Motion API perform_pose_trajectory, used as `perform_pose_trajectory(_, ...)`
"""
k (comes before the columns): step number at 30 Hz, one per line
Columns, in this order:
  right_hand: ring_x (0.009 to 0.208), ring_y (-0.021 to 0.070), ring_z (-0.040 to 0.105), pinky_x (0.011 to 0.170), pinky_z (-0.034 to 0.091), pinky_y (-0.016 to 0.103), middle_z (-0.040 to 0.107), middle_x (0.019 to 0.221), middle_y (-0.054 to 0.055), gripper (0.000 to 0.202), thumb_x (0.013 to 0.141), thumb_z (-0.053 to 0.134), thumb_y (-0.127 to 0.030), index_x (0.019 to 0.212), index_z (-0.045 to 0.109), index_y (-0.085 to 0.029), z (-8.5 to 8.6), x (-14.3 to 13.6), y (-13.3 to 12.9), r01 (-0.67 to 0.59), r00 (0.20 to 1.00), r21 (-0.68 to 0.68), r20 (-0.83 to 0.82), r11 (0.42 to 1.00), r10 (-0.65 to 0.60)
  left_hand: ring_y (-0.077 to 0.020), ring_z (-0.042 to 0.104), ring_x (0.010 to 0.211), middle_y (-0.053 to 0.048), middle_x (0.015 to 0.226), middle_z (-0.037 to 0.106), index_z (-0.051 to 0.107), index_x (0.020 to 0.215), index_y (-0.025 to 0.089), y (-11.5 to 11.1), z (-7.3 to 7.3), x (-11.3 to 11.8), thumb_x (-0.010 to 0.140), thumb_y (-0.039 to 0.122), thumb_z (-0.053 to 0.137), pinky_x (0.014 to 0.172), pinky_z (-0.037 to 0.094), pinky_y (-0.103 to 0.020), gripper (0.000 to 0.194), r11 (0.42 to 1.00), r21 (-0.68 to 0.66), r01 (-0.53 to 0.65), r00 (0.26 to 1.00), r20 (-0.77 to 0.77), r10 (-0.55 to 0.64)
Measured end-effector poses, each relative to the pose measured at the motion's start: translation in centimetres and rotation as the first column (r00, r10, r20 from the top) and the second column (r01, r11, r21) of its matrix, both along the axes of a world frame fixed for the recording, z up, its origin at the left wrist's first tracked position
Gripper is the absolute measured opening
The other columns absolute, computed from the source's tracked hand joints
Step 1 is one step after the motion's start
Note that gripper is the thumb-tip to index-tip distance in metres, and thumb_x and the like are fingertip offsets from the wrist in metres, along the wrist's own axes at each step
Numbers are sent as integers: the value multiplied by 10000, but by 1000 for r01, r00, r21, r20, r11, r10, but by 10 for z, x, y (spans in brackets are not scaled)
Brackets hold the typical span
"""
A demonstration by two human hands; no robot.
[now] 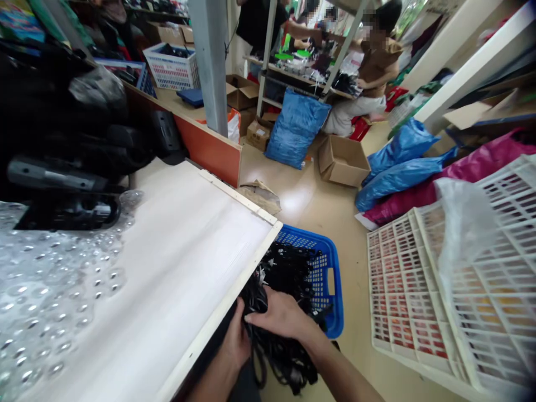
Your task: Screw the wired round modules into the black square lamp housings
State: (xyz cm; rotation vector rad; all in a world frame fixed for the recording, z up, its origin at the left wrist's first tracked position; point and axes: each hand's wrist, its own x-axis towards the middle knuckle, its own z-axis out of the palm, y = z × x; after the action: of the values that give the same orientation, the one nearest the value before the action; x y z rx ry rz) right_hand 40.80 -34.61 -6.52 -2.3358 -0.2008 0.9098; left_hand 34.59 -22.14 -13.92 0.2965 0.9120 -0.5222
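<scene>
Both my hands are down past the table's edge, at a blue plastic basket (338, 304) filled with black cables (288, 268). My right hand (281, 314) is closed over a bundle of black cables (256, 297), thumb pointing left. On the bundle's near left side is my left hand (238, 340), its thumb pressed up against it and its other fingers mostly hidden. Loops of cable hang below the hands, over the near side of the basket. Part of the basket is hidden under the white-topped table (196, 234).
Bubble wrap (50, 301) and black devices (58, 176) lie on the table's left side. White plastic crates (412, 285) stand at the right. Beyond are a blue sack (297, 128), an open carton (343, 159), a grey post (210, 61) and a seated person (377, 67).
</scene>
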Motion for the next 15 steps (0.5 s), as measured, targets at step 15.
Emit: perform_pose_trajectory(15, 1298, 459, 390, 1139, 164, 623, 526, 1368, 191, 919, 656, 629, -708, 1379, 495, -158, 11, -122, 16, 242, 961, 105, 110, 965, -253, -374, 566, 1200, -140, 1070, 730, 734, 961, 120, 33, 17, -63, 716, 412, 646, 1109, 344, -512, 391, 984, 70, 166, 975, 139, -174)
